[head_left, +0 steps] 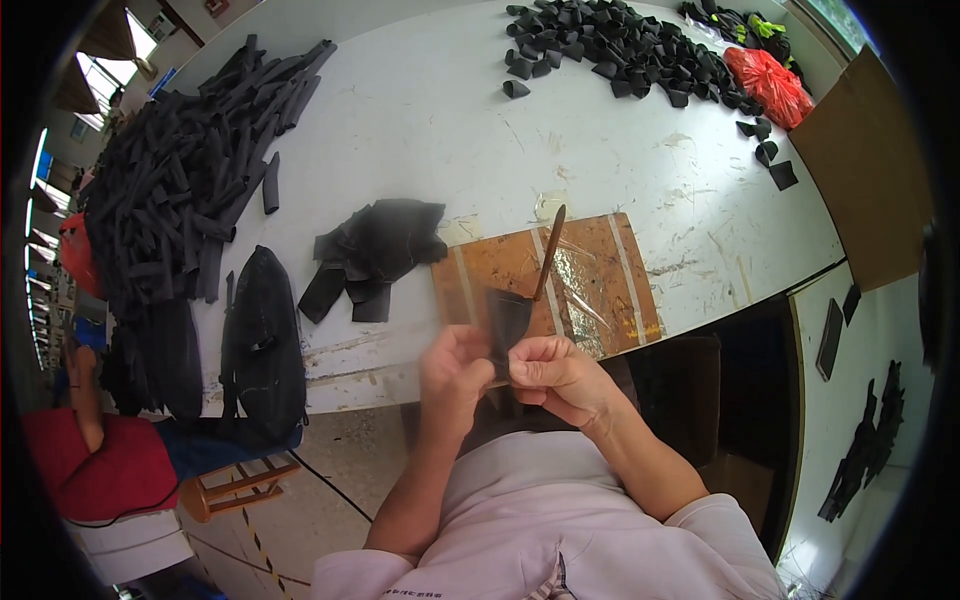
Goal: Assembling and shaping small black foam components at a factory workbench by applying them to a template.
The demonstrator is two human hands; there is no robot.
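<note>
Both hands meet at the near edge of a brown wooden board (pixel 592 248), around a small dark fabric-like piece (pixel 510 318). My right hand (pixel 560 375) pinches its lower end between thumb and fingers. Beside it, my left hand (pixel 452 378) is curled closed at the piece's left edge, slightly blurred by motion. A thin brown stick (pixel 550 255) slants over the board, and its lower end meets the piece's upper right corner. Left of the board lies a loose stack of flat black pieces (pixel 385 245).
A large heap of dark strips (pixel 185 180) covers the table's left side. Small curled black pieces (pixel 630 45) are piled at the far right, near a red plastic bag (pixel 768 85) and a cardboard sheet (pixel 860 170). A person in red (pixel 105 465) sits at the left.
</note>
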